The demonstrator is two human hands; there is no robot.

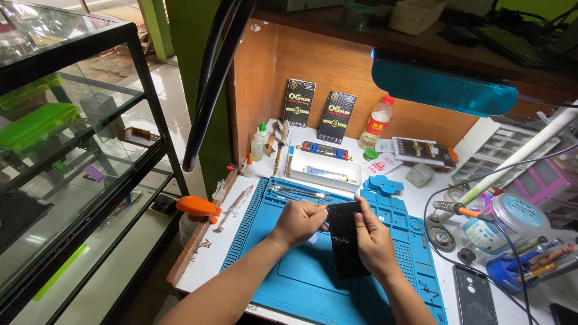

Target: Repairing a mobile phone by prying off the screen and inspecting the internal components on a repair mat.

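Note:
I hold a black smartphone (347, 238) with a cracked glass face upright above a blue silicone work mat (313, 283). My right hand (374, 241) grips its right edge. My left hand (300, 221) pinches the phone's upper left corner; whether a small tool is between those fingers I cannot tell. Both forearms reach in from the bottom of the view.
Metal tweezers (298, 192) lie in the mat's top tray. Behind are a white tray (325, 171), two black boxes (318, 114), bottles (375, 123) and a blue desk lamp (442, 90). A soldering iron (457, 209), a tool cup (512, 268) and another phone (474, 295) sit right. A glass cabinet (72, 150) stands left.

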